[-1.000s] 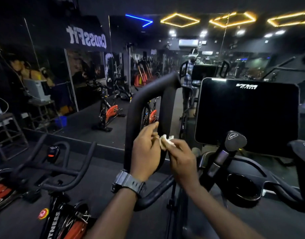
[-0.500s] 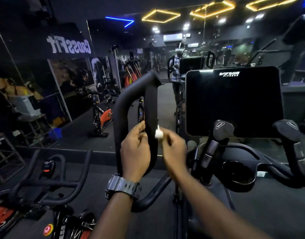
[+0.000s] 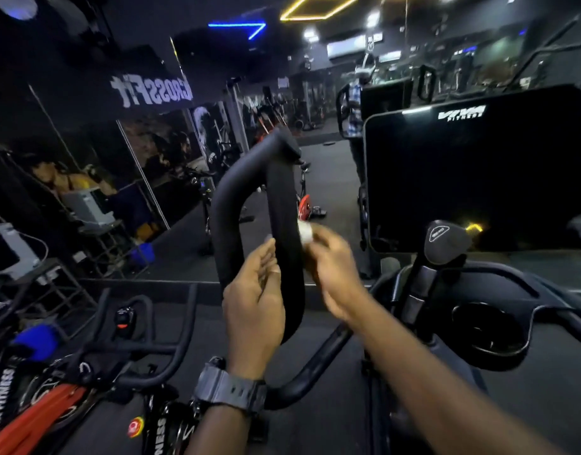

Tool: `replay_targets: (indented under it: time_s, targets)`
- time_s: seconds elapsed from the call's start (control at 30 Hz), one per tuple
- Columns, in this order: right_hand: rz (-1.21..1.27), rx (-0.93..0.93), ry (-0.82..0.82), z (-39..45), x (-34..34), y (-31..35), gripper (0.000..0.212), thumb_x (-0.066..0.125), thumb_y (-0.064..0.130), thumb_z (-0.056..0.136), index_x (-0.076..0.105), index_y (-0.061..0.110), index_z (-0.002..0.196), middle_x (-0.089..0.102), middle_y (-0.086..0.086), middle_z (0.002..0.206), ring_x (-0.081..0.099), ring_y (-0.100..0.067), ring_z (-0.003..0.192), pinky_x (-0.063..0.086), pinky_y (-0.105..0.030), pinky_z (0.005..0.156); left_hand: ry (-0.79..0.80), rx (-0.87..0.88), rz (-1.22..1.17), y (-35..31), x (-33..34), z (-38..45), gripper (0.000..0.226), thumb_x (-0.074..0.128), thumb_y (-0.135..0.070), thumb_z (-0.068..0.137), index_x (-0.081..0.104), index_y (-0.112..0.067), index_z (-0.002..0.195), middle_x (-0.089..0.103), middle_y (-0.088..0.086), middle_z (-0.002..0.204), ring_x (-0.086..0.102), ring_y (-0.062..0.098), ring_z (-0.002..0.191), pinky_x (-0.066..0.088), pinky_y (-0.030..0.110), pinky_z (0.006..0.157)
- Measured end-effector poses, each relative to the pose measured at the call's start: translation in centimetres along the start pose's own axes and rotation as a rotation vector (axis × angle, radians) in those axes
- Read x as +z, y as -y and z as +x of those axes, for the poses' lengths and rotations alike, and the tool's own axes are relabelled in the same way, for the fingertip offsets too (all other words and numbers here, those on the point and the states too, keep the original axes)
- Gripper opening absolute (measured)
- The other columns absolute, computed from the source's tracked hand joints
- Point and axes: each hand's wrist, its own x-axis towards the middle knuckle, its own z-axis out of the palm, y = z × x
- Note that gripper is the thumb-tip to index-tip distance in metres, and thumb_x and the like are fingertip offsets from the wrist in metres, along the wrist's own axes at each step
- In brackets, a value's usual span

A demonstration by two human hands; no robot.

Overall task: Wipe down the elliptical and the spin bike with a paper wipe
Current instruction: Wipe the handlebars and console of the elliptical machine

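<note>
The elliptical's black looped handle (image 3: 282, 198) rises in the middle of the view. My right hand (image 3: 335, 274) pinches a small white paper wipe (image 3: 304, 232) against the loop's right edge; the hand is blurred. My left hand (image 3: 254, 300), with a grey watch on the wrist, is beside the loop's lower part with fingers loosely curled and nothing seen in it. The elliptical's dark console screen (image 3: 473, 172) is at the right, with a short grip knob (image 3: 443, 238) below it. A red and black spin bike (image 3: 85, 389) with curved handlebars stands at lower left.
A mirror wall (image 3: 144, 165) runs along the left and back, reflecting other bikes and a person. A metal stand (image 3: 52, 277) with a monitor is at far left. The elliptical's cup holder (image 3: 489, 326) sits at the lower right. Dark floor surrounds the machines.
The view has shifted right and down. My right hand carried the wipe to the handle's right edge, and my left hand's fingers have loosened beside the loop.
</note>
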Motion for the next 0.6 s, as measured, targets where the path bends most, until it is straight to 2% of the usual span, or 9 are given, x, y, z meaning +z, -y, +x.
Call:
replay_targets:
  time_s: [0.07,0.13,0.23,0.3,0.37,0.43,0.47,0.53,0.6]
  targets:
    - [0.136,-0.076,0.028,4.3,1.3,4.0,0.021,0.045,0.012,0.099,0.065,0.014,0.095,0.066,-0.005,0.094,0.059,-0.019,0.090,0.048,-0.035,0.084,-0.044,0.008,-0.004,-0.1,0.1,-0.2,0.038,0.052,-0.018,0.090,0.065,-0.028,0.124,0.069,-0.016,0.116,0.062,0.000,0.113,0.048,0.032,0.101]
    - [0.127,-0.039,0.053,5.6,0.9,3.5,0.021,0.046,0.020,0.099,0.065,0.013,0.094,0.066,-0.008,0.092,0.057,-0.020,0.089,0.044,-0.035,0.081,-0.093,-0.007,-0.039,0.0,0.5,-0.3,0.032,0.054,-0.020,0.091,0.066,-0.026,0.120,0.071,-0.014,0.113,0.064,0.005,0.111,0.049,0.034,0.100]
    - [0.141,0.260,0.188,0.8,-1.2,-3.3,0.029,0.049,0.026,0.092,0.068,0.004,0.096,0.068,-0.022,0.098,0.061,-0.029,0.089,0.047,-0.035,0.078,-0.155,-0.005,-0.062,0.0,0.7,-0.7,0.025,0.056,-0.007,0.097,0.066,-0.022,0.115,0.072,-0.009,0.107,0.067,0.010,0.106,0.051,0.035,0.095]
    - [0.277,0.429,0.308,-2.1,-2.3,-5.7,0.027,0.053,0.026,0.087,0.068,0.004,0.090,0.065,-0.021,0.093,0.058,-0.032,0.089,0.045,-0.037,0.081,-0.203,0.003,-0.055,-0.1,0.9,-0.9,0.028,0.055,-0.002,0.096,0.065,-0.025,0.109,0.072,-0.007,0.102,0.070,0.013,0.099,0.053,0.029,0.088]
    - [0.323,0.505,0.366,-0.4,-2.0,-4.1,0.039,0.046,0.030,0.096,0.070,0.002,0.084,0.066,-0.016,0.083,0.061,-0.026,0.078,0.046,-0.035,0.080,-0.274,0.019,-0.022,0.0,1.1,-1.1,0.028,0.058,-0.004,0.095,0.064,-0.030,0.104,0.071,-0.006,0.099,0.069,0.014,0.095,0.051,0.021,0.081]
    - [0.359,0.461,0.402,3.5,-0.7,0.1,0.060,0.035,0.042,0.102,0.073,0.007,0.072,0.067,-0.010,0.069,0.062,-0.018,0.061,0.047,-0.029,0.066,-0.354,0.030,-0.014,0.0,1.1,-1.5,0.023,0.061,-0.009,0.095,0.063,-0.030,0.102,0.068,-0.004,0.099,0.066,0.013,0.092,0.048,0.017,0.078]
    - [0.408,0.422,0.399,5.6,0.1,2.4,0.062,0.034,0.046,0.102,0.074,0.008,0.074,0.068,-0.010,0.070,0.063,-0.018,0.061,0.049,-0.029,0.063,-0.385,0.034,-0.022,-0.1,1.1,-1.7,0.020,0.061,-0.012,0.093,0.063,-0.029,0.102,0.067,-0.002,0.099,0.065,0.011,0.091,0.047,0.015,0.078]
    - [0.500,0.350,0.386,8.3,1.6,5.3,0.058,0.037,0.050,0.100,0.072,0.005,0.089,0.071,-0.015,0.081,0.067,-0.022,0.073,0.052,-0.033,0.068,-0.408,0.016,-0.021,0.0,1.1,-2.2,0.018,0.061,-0.010,0.094,0.063,-0.025,0.103,0.066,-0.003,0.098,0.062,0.006,0.088,0.046,0.012,0.077]
    - [0.522,0.374,0.393,8.2,1.3,4.4,0.056,0.038,0.049,0.099,0.071,0.004,0.096,0.071,-0.015,0.086,0.069,-0.023,0.077,0.055,-0.032,0.070,-0.335,-0.041,-0.003,0.1,1.3,-2.6,0.018,0.060,-0.007,0.095,0.064,-0.022,0.104,0.067,-0.005,0.098,0.062,0.003,0.086,0.045,0.010,0.075]
